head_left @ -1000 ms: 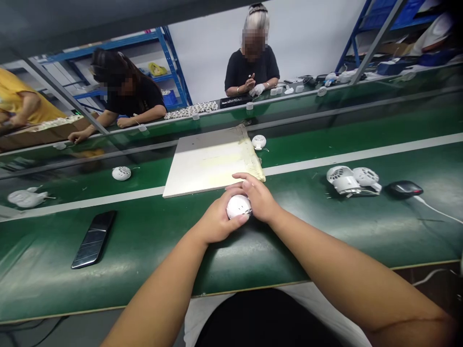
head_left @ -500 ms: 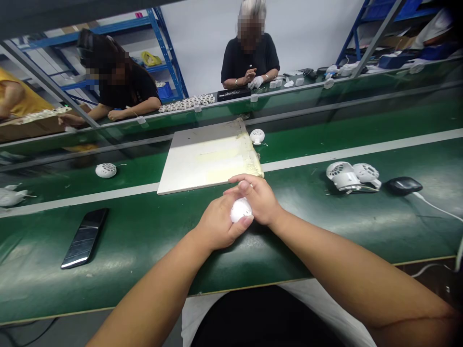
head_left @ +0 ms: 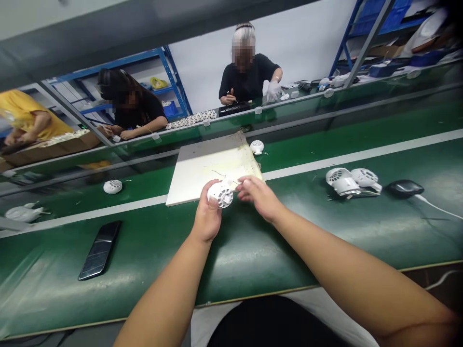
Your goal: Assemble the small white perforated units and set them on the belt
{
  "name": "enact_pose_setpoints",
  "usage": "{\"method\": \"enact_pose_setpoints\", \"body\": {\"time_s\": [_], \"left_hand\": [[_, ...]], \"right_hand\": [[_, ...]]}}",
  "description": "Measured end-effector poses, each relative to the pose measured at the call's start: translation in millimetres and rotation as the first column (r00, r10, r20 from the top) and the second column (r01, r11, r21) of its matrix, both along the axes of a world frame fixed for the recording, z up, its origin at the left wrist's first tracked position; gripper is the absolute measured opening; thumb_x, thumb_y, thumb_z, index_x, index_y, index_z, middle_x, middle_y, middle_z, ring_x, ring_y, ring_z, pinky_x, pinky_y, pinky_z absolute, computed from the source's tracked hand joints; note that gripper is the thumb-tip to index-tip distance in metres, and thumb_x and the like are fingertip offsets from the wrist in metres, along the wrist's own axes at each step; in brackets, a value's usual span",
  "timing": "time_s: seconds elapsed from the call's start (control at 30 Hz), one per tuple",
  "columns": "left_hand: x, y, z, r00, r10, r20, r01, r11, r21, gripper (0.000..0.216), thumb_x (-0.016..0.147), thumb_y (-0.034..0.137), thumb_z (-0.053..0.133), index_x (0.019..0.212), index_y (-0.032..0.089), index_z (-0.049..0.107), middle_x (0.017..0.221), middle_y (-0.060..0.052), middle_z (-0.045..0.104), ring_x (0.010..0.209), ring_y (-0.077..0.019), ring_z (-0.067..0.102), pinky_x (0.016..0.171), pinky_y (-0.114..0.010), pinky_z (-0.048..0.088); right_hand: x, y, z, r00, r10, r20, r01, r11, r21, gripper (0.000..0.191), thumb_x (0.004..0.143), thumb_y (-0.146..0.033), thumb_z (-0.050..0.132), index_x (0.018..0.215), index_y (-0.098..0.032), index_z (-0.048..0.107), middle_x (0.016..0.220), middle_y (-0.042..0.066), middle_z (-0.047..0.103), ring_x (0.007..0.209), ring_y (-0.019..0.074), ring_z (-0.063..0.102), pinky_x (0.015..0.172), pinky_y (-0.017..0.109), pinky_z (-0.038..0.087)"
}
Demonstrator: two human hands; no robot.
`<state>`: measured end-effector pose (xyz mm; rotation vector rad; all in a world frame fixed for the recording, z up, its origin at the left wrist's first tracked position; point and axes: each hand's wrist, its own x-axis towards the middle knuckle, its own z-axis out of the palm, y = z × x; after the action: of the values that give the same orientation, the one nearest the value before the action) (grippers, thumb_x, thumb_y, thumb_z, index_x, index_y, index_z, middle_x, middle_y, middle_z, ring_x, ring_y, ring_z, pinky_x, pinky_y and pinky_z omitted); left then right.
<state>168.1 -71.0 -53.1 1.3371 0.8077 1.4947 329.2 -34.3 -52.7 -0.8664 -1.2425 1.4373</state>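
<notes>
My left hand [head_left: 207,218] grips a white vented fan housing [head_left: 221,194] just above the near edge of the white board. The housing's round grille faces up towards me, and thin wires stick out from its far side. To its right, my right hand [head_left: 263,198] is slightly apart from the housing with its fingers loosely spread. Its fingertips are close to one of the wires; whether they touch it is hard to see. The white board [head_left: 191,168] lies flat on the green bench beyond my hands.
More white housings [head_left: 351,182] lie at the right beside a black mouse [head_left: 405,188]. Single ones rest behind the board [head_left: 257,147] and at the left [head_left: 113,186]. A black phone [head_left: 100,250] lies at front left. Co-workers [head_left: 246,72] sit across the bench behind a metal frame.
My hands were cupped together around the white housing. They have since parted: my left hand now holds it further left with the grille showing, and my right has come off it. The view has shifted slightly.
</notes>
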Motion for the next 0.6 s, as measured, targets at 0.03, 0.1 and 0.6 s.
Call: {"method": "enact_pose_setpoints", "body": {"time_s": [0.03, 0.1, 0.6], "left_hand": [[0, -1, 0.8, 0.999, 0.012, -0.038, -0.011, 1.0, 0.027, 0.064, 0.089, 0.068, 0.051, 0.135, 0.024, 0.046, 0.138, -0.013, 0.055, 0.123, -0.0259, 0.057, 0.106, -0.04, 0.044], [0, -2, 1.8, 0.986, 0.021, -0.164, -0.012, 0.998, 0.058, 0.067, 0.089, 0.069, 0.05, 0.137, 0.023, 0.046, 0.143, -0.014, 0.051, 0.129, -0.0275, 0.053, 0.111, -0.042, 0.039], [-28, -7, 29.1, 0.399, 0.323, -0.858, -0.113, 0.946, 0.303, 0.043, 0.085, 0.062, 0.06, 0.097, 0.021, 0.061, 0.085, -0.007, 0.064, 0.077, -0.0253, 0.058, 0.073, -0.035, 0.043]], "right_hand": [[-3, -4, 0.0, 0.991, 0.128, -0.033, -0.129, 0.99, -0.048, 0.045, 0.086, -0.06, 0.06, 0.108, -0.02, 0.06, 0.099, 0.007, 0.069, 0.084, 0.018, 0.067, 0.079, 0.037, 0.059], [-10, -12, 0.7, 0.944, 0.302, -0.133, -0.314, 0.946, -0.077, 0.046, 0.086, -0.058, 0.062, 0.112, -0.02, 0.06, 0.103, 0.008, 0.069, 0.09, 0.0195, 0.068, 0.081, 0.038, 0.059], [14, -2, 2.6, 0.635, -0.364, 0.681, -0.272, 0.721, 0.638, 0.054, 0.079, -0.036, 0.073, 0.127, -0.019, 0.056, 0.123, 0.013, 0.063, 0.113, 0.0303, 0.06, 0.099, 0.048, 0.049]]}}
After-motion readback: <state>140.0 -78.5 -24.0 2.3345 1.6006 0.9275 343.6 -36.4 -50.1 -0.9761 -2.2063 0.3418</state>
